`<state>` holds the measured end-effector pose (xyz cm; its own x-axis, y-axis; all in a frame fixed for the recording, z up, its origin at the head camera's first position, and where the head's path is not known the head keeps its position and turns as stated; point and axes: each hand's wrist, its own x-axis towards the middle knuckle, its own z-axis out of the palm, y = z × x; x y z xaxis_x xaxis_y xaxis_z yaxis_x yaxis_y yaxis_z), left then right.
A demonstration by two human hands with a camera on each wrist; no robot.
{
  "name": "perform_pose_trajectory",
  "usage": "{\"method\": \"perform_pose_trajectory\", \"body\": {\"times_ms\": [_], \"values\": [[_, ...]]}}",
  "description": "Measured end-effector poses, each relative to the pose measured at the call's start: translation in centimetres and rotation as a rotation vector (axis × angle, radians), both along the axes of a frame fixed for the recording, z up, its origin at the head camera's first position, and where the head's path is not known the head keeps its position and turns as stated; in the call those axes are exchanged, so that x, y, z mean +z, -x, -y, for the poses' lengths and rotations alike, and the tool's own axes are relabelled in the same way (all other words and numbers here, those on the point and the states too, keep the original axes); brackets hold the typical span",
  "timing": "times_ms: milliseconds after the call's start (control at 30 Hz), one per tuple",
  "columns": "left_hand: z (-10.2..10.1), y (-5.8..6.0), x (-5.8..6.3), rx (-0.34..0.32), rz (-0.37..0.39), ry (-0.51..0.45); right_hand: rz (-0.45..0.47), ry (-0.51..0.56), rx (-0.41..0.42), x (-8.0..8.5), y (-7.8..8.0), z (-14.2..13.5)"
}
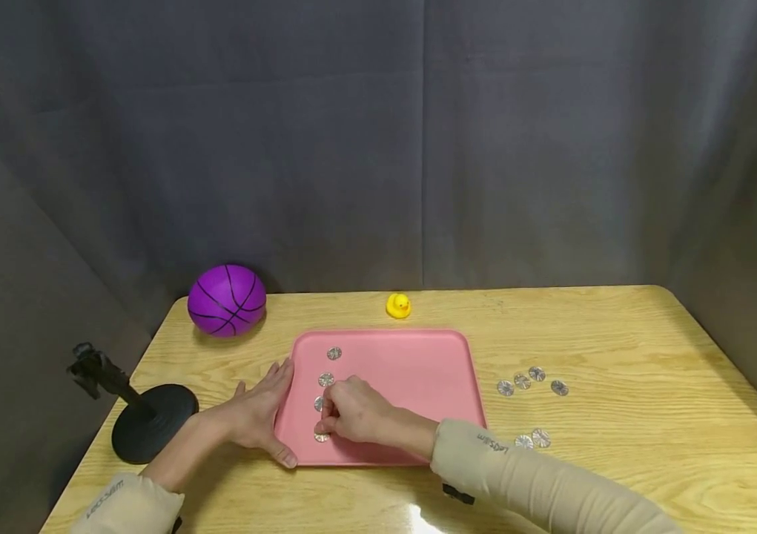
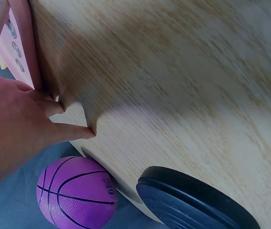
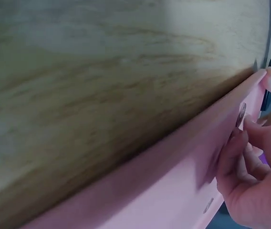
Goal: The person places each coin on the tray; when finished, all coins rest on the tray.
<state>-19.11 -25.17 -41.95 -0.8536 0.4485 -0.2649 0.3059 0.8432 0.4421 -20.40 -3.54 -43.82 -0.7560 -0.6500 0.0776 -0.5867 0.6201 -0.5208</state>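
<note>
A pink tray (image 1: pixel 411 371) lies on the wooden table, with several silver coins in a column along its left side. My left hand (image 1: pixel 263 410), fingers spread, rests against the tray's left edge, its thumb at the near left corner. Over the lower end of the column is my right hand (image 1: pixel 356 409), fingers curled, thumb and index tip together at the nearest coin (image 1: pixel 321 437). In the right wrist view those fingertips (image 3: pixel 239 139) pinch right beside a coin (image 3: pixel 241 114). The hand partly covers another coin (image 1: pixel 318 403); farther up lie a third coin (image 1: pixel 326 380) and the farthest coin (image 1: pixel 334 353).
Right of the tray, several loose coins (image 1: pixel 522 381) lie on the table, with two more coins (image 1: pixel 541 437) nearer. A purple ball (image 1: pixel 227 300) sits at the back left, a yellow rubber duck (image 1: pixel 398 305) behind the tray. A black stand (image 1: pixel 154 423) is left of my left arm.
</note>
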Motion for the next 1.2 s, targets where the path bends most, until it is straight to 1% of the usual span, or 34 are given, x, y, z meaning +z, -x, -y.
{"method": "perform_pose_trajectory", "body": {"times_ms": [133, 233, 333, 500, 600, 667, 733, 800, 900, 1067, 1200], "values": [[-0.1, 0.0, 0.0, 0.004, -0.002, 0.001, -0.015, 0.014, -0.025, 0.5, 0.1, -1.6], [0.0, 0.0, -0.2, 0.007, -0.004, -0.001, -0.036, 0.029, -0.047, 1.2, 0.2, -4.4], [0.1, 0.0, -0.4, 0.009, 0.001, -0.005, -0.045, 0.066, -0.058, 2.0, 0.2, -8.3], [0.2, 0.0, -0.6, 0.013, 0.007, 0.012, -0.055, 0.122, -0.089, 3.0, -0.3, -16.3], [0.1, 0.0, -0.6, 0.004, 0.004, 0.013, -0.010, 0.135, -0.090, 3.5, -1.0, -21.2], [0.0, 0.0, -0.4, -0.003, 0.001, 0.005, 0.025, 0.130, -0.063, 3.5, -1.6, -24.0], [0.0, 0.0, -0.3, -0.005, -0.002, 0.001, 0.064, 0.111, -0.033, 3.1, -2.2, -26.1], [0.1, -0.1, -0.1, -0.005, -0.008, 0.005, 0.071, 0.097, -0.014, 2.5, -2.7, -27.4], [0.0, 0.0, 0.0, -0.009, -0.008, 0.008, 0.050, 0.088, -0.024, 1.3, -3.3, -28.5], [0.0, 0.1, 0.0, -0.013, -0.001, -0.007, 0.026, 0.109, -0.033, -0.4, -3.7, -29.0], [0.1, 0.1, 0.1, -0.005, 0.002, -0.011, 0.030, 0.107, -0.042, -1.0, -3.5, -29.0]]}}
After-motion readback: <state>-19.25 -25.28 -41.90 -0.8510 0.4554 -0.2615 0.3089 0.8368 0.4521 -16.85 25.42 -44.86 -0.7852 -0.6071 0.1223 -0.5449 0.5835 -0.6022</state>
